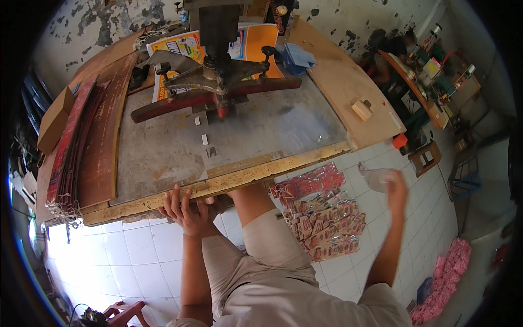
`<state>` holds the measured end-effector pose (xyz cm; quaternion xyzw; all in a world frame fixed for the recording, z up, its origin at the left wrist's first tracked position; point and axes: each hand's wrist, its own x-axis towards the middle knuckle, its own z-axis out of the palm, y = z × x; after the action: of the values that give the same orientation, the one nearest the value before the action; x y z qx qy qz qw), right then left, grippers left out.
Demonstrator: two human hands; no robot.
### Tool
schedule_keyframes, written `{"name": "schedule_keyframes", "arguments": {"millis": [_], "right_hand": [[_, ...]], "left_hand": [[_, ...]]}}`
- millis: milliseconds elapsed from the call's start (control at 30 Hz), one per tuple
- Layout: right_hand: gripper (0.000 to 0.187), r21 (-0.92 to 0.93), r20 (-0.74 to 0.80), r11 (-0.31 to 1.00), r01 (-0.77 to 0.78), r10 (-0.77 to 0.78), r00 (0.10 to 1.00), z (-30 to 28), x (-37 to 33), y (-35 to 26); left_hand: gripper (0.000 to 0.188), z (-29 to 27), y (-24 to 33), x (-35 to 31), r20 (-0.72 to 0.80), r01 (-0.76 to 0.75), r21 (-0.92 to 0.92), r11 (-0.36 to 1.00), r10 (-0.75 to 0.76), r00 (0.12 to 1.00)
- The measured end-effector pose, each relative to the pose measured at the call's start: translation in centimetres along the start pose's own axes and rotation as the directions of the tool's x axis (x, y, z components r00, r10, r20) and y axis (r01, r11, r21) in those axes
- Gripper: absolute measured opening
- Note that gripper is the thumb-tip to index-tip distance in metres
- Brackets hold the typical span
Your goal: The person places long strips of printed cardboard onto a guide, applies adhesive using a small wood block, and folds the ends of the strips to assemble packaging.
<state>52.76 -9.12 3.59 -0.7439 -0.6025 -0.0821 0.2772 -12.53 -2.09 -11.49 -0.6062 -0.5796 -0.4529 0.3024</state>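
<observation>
Head view: my two hands are well apart. At the right of the frame, my right hand (398,193), blurred, pinches a thin, clear plastic piece (373,177) over the white tiled floor (147,248). Left of centre, my left hand (188,215) has its fingers spread against the worn, yellowish wooden front edge (272,168) of the table; I cannot tell whether it grips. Flat red and brown packs (329,220) lie on the floor, right of centre. A dark metal press with a red crossbar (239,92) stands upper centre.
</observation>
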Motion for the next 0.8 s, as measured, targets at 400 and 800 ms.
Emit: {"name": "schedule_keyframes", "arguments": {"millis": [400, 800], "right_hand": [[0.032, 0.233, 0.619, 0.954, 0.191, -0.297, 0.727, 38.1, -19.0, -12.0], [0.041, 0.205, -0.399, 0.859, 0.469, -0.364, 0.842, 20.2, -6.8, -17.3]], "left_hand": [[0.044, -2.0, 0.5, 2.5, 0.08, -0.062, 0.009, 0.998, 0.061, 0.995], [0.046, -15.5, -15.3, 18.2, -0.125, 0.145, 0.31, 0.94, -0.111, 0.986]]}}
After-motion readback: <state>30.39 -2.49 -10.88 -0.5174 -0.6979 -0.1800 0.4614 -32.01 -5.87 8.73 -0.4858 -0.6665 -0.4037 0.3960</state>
